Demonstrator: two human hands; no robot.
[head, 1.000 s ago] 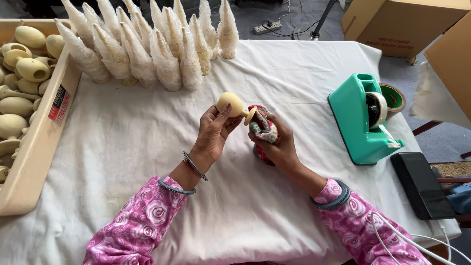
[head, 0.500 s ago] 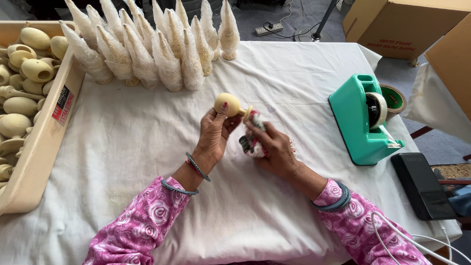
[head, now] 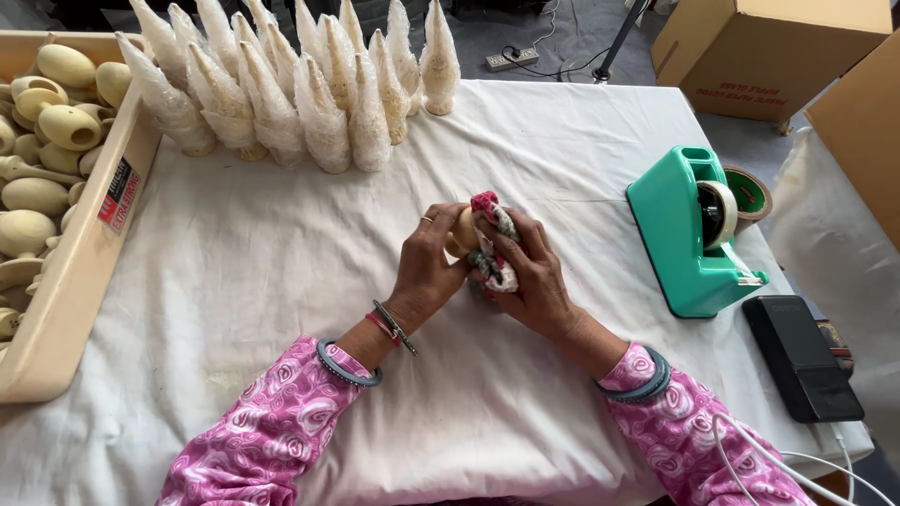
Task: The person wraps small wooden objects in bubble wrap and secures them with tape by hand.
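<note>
My left hand grips a small pale wooden piece over the middle of the white cloth-covered table. My right hand holds a patterned rag bunched against that piece. The two hands are pressed together, and the rag covers most of the piece's right side.
A cream tray of pale wooden pieces sits at the left edge. Several wrapped cone shapes stand along the far edge. A teal tape dispenser, a tape roll and a black device are at the right. Cardboard boxes stand beyond.
The rag in my right hand has moved left onto the wooden piece. Both hands have closed together and dropped slightly toward me.
</note>
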